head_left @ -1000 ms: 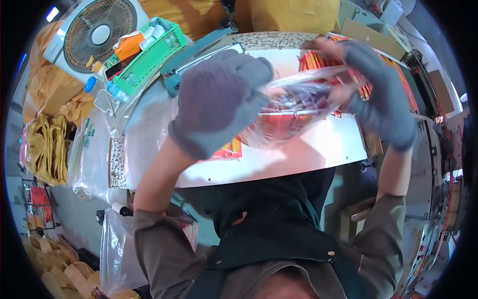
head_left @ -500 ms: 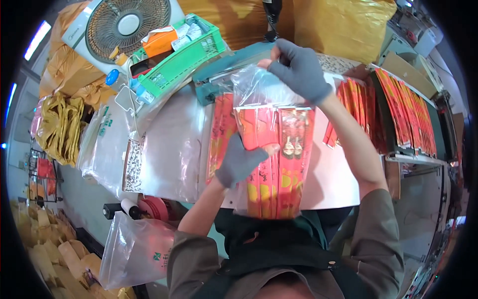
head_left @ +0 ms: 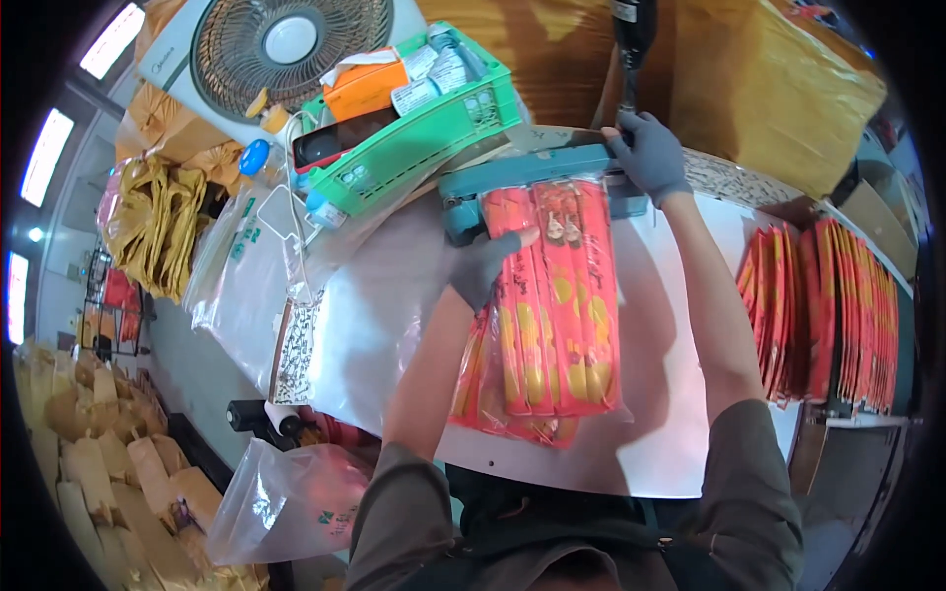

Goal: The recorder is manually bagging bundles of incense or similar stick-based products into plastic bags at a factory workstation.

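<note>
A clear plastic bag of long red packets with yellow prints (head_left: pixel 562 305) lies on the white table, its top edge under the arm of a teal heat sealer (head_left: pixel 542 167). My left hand (head_left: pixel 483 264), in a grey fingerless glove, grips the bag's left side, thumb on top and the other fingers hidden. My right hand (head_left: pixel 650 158), gloved the same way, has its fingers curled at the right end of the sealer's arm. Under the held bag, another bag of red packets (head_left: pixel 471 379) shows along the left and lower sides.
Rows of red packets (head_left: pixel 852 305) stand at the right. A green basket (head_left: pixel 424 138) with boxes and a phone sits at the back left beside a fan (head_left: pixel 291 39). Clear bags (head_left: pixel 232 266) lie at the left; a dark tool (head_left: pixel 633 39) hangs behind the sealer.
The bag of packets has moved forward, its top now under the sealer's arm. My right hand has left the bag's mouth and moved right to the arm's end. The view has shifted.
</note>
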A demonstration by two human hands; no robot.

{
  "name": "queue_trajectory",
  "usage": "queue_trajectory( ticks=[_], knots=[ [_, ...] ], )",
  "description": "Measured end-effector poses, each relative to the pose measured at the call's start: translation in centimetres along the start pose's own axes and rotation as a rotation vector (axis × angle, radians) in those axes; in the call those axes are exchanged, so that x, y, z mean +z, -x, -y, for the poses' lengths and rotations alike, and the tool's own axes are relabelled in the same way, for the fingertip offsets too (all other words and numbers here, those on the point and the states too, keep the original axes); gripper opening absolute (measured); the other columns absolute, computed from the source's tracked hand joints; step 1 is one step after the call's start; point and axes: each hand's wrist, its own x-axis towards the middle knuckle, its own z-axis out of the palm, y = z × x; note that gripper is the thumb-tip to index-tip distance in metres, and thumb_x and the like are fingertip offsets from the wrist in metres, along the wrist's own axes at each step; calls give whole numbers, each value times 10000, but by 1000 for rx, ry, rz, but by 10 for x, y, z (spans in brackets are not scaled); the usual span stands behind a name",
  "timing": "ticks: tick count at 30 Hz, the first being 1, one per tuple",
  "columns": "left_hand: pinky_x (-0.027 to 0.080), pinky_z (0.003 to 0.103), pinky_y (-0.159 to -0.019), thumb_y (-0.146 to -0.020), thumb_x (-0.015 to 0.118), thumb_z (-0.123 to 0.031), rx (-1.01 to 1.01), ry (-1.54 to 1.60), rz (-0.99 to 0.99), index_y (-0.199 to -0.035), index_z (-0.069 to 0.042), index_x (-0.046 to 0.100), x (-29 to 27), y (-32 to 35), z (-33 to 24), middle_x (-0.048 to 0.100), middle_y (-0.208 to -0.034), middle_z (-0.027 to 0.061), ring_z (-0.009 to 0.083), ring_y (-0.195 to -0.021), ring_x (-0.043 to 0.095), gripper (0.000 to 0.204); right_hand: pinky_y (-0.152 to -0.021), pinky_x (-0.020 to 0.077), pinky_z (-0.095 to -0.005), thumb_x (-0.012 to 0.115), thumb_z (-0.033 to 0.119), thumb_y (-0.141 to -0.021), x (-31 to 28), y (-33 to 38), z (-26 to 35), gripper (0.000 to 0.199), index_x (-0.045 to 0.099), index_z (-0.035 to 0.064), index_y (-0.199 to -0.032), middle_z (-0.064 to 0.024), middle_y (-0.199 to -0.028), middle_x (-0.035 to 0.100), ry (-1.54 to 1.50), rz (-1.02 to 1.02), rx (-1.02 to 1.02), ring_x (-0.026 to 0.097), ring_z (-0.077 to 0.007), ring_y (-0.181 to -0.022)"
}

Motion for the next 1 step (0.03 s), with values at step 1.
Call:
queue_trajectory(
  ticks=[1],
  knots=[
    [467, 346, -921, -797, 657, -122, 196, -240, -16, -1240, -29, 496, -6, 0, 2, 577, -1165, 102, 203, -1061, 571, 480, -755, 485, -422, 564, 526, -798, 1, -2, -3, 455, 636, 82, -864, -177, -946, 635, -61, 23, -7, 617, -332, -843]
  ],
)
